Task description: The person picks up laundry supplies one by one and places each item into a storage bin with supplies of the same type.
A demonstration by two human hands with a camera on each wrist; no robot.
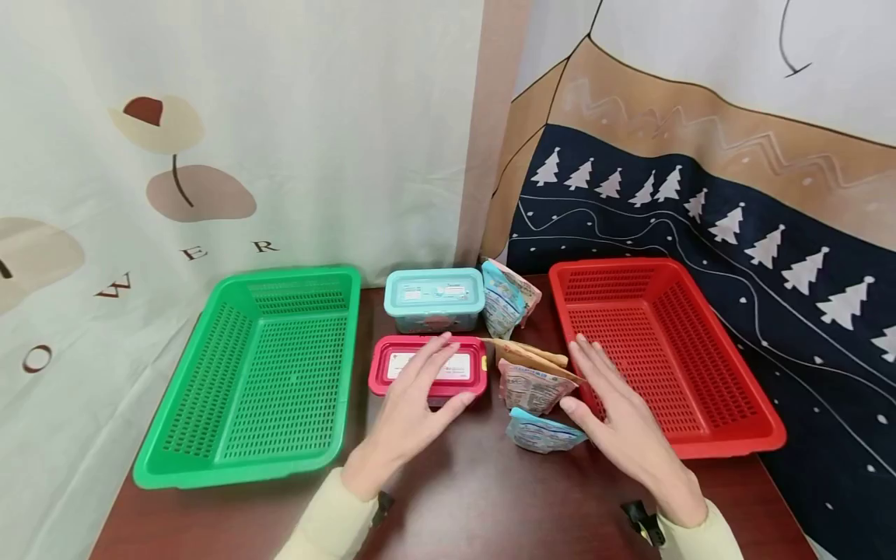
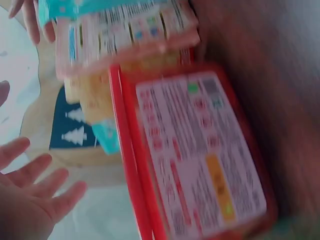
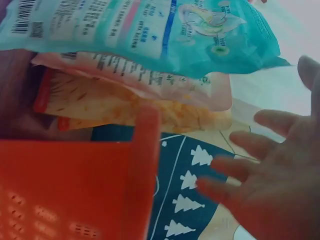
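Note:
My left hand [image 1: 413,404], its fingers spread, hovers over a red-lidded box [image 1: 430,379] with a white label. Behind that box stands a light-blue box [image 1: 434,303]. My right hand [image 1: 619,412] is held with fingers extended beside the left rim of the red basket [image 1: 735,449]. Between the hands, several packets stand in a row: a blue one [image 1: 544,433] in front, then a pink one [image 1: 533,386] and tan ones [image 1: 535,355]. Farther back, another blue packet [image 1: 500,299] leans beside the light-blue box. Neither hand holds anything.
A green perforated basket [image 1: 245,474] stands at the left on the brown table [image 1: 448,505]. Printed curtains [image 1: 350,117] hang behind the table and along its right side. The red basket's rim is close to the packets.

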